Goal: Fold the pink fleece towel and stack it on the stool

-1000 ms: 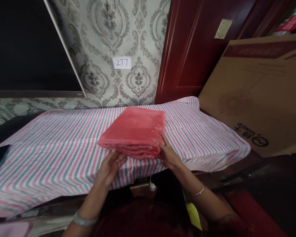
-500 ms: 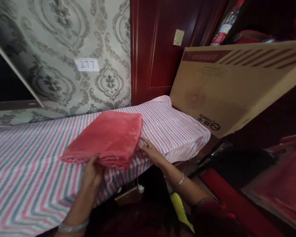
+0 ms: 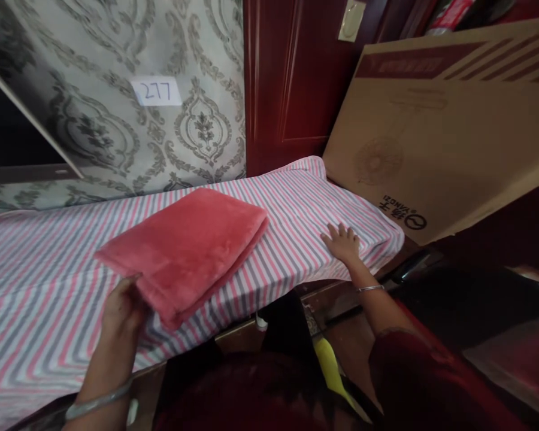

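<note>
A folded coral-pink plush blanket lies flat and slightly turned on the striped cloth that covers a long surface. My left hand grips the blanket's near left edge, thumb on top and the other fingers hidden beneath. Well to the right of the blanket, my right hand rests palm down on the striped cloth near its front edge. Its fingers are spread and it holds nothing.
A large cardboard box leans at the right end of the cloth. Behind stand a patterned wall with a paper label and a dark red panel. A dark screen is at left. Something yellow hangs below the front edge.
My right hand has let go of the blanket's right side and moved right onto the striped cloth. The blanket has turned and shifted a little left with my left hand.
</note>
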`<move>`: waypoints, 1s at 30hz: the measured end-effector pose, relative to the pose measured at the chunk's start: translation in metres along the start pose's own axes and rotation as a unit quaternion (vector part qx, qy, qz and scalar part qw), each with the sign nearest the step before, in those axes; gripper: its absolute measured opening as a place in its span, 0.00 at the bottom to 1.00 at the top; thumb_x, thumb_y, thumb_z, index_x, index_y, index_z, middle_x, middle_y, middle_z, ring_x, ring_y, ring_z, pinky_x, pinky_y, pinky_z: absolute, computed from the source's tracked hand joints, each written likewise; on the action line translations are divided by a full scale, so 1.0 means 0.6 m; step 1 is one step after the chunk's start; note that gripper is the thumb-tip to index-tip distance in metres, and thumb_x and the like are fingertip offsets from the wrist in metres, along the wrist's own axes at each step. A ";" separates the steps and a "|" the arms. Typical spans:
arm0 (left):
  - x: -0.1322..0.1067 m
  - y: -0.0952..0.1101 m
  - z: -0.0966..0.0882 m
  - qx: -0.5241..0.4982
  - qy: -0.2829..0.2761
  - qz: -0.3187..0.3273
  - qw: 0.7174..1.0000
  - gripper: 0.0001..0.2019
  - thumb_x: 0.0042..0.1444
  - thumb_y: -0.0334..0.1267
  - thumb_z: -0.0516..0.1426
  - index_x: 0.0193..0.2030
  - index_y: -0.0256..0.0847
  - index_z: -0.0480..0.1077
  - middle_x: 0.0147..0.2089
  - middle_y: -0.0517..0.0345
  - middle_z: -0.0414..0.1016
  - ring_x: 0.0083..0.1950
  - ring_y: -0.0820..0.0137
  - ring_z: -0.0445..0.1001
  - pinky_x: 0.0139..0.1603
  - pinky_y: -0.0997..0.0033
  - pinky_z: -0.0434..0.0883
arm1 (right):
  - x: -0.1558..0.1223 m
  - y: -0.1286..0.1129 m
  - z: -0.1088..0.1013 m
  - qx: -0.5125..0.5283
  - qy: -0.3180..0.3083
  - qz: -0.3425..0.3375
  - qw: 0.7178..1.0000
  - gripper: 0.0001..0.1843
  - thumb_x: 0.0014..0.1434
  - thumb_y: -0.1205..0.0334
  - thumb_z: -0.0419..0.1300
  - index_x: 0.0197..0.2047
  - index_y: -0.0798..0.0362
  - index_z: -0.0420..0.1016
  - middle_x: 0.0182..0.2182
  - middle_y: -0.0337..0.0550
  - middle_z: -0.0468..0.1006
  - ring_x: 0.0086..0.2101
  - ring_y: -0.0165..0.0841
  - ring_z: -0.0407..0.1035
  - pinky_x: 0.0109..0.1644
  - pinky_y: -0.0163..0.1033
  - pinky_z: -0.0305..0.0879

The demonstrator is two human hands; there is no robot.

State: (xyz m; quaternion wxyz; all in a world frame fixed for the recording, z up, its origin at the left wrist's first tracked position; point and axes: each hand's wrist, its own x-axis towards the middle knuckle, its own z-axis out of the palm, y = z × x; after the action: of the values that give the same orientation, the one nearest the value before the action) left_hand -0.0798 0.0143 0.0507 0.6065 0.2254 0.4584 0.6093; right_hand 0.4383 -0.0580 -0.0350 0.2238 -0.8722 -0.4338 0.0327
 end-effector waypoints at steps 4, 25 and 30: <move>0.000 -0.005 -0.003 -0.008 0.026 -0.009 1.000 0.13 0.41 0.24 0.56 0.33 0.40 0.73 0.28 0.61 0.79 0.35 0.66 0.80 0.44 0.70 0.80 | 0.007 0.005 -0.004 -0.050 -0.012 -0.008 0.999 0.37 0.65 0.41 0.50 0.72 0.50 0.58 0.72 0.57 0.51 0.70 0.58 0.40 0.69 0.68 0.35; -0.013 -0.014 -0.006 -0.032 -0.041 0.009 0.999 0.15 0.50 0.36 0.63 0.46 0.38 0.76 0.44 0.50 0.82 0.52 0.56 0.79 0.55 0.61 0.77 | 0.060 0.086 -0.041 -0.032 0.101 0.044 0.993 0.34 0.60 0.52 0.51 0.66 0.59 0.66 0.64 0.68 0.64 0.65 0.61 0.53 0.62 0.73 0.52; -0.008 -0.022 -0.011 -0.004 -0.053 0.022 0.998 0.20 0.45 0.32 0.67 0.48 0.36 0.75 0.44 0.48 0.82 0.52 0.55 0.79 0.54 0.60 0.77 | 0.038 -0.079 -0.002 0.219 0.054 -0.149 0.963 0.32 0.55 0.50 0.56 0.61 0.55 0.71 0.59 0.58 0.72 0.57 0.51 0.67 0.61 0.59 0.63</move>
State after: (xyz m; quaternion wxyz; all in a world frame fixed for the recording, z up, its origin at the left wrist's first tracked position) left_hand -0.0778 0.0059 0.0378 0.6171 0.2651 0.4179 0.6118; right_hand 0.4178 -0.0159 -0.0113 0.4343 -0.7281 -0.5283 0.0461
